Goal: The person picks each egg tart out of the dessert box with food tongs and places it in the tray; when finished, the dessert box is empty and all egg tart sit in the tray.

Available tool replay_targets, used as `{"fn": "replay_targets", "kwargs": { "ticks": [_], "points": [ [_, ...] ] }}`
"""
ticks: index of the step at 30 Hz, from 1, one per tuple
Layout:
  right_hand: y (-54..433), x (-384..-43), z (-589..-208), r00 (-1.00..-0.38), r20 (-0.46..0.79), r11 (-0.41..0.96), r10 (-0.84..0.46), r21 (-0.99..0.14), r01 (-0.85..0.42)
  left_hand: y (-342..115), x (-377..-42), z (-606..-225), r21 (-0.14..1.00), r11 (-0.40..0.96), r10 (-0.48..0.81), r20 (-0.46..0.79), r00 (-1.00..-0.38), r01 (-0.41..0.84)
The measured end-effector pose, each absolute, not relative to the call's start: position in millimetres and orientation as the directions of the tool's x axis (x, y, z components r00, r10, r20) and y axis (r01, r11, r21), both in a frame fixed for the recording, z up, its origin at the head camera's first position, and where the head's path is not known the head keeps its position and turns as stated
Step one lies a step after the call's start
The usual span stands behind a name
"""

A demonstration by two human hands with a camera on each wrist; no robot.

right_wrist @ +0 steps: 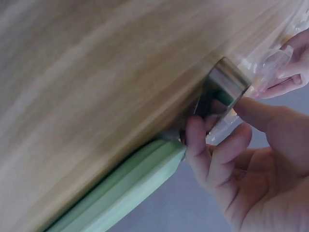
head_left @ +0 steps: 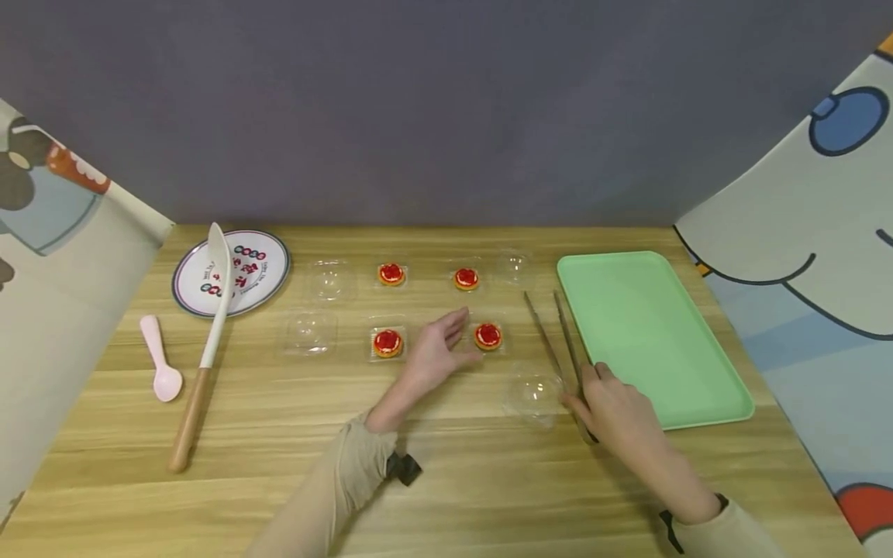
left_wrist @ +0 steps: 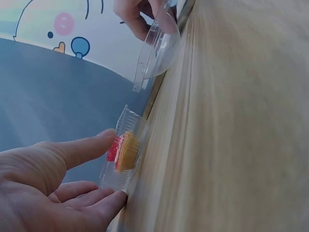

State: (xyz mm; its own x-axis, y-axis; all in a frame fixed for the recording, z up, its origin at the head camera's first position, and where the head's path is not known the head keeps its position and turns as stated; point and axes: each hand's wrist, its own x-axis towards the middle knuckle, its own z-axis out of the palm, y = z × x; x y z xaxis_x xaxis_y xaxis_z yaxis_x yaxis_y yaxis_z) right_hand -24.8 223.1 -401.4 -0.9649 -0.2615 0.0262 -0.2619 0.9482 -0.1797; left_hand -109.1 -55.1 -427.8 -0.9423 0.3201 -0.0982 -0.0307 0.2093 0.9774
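My left hand [head_left: 434, 353] reaches beside a red-topped toy tart [head_left: 487, 336] that sits on a clear ribbed plastic base. In the left wrist view the thumb is extended near the tart [left_wrist: 126, 152] and the fingertips come close to the base's edge; contact is hard to tell. Metal tongs [head_left: 540, 329] lie at the right, arms spread and pointing away, and my right hand [head_left: 617, 407] grips them near the bent end. The right wrist view shows that bent end [right_wrist: 231, 79] between thumb and fingers. A clear domed lid [head_left: 533, 391] lies left of the tongs.
Three more tarts on clear bases, one a front-row tart [head_left: 387, 342], stand across the middle. Other clear lids [head_left: 310, 332] lie left and behind. A green tray [head_left: 649, 333] stands right; a plate [head_left: 263, 291], long ladle-like spoon [head_left: 216, 329] and pink spoon [head_left: 166, 381] lie left.
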Motion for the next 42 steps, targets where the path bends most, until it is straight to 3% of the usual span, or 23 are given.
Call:
{"fn": "replay_targets", "kwargs": {
  "ticks": [19, 27, 33, 42],
  "points": [
    [220, -26, -407, -0.969, 0.025, 0.949, -0.247, -0.196, -0.247, -52, -107, -428, 0.968, 0.249, 0.268, -0.063, -0.961, 0.006],
    [221, -26, -408, -0.975, 0.061, 0.941, -0.214, -0.253, -0.222, -58, -105, -428, 0.975, 0.224, 0.245, -0.067, -0.967, -0.01],
    [231, -23, -401, -0.977, 0.13, 0.953, -0.171, -0.229, -0.197, -64, -104, -428, 0.981, 0.196, 0.255, -0.055, -0.965, -0.004],
    [253, -30, -409, -0.934, 0.267, 0.903, -0.237, -0.294, -0.313, -69, -102, -428, 0.984, 0.179, 0.257, -0.049, -0.965, -0.002]
  ]
}}
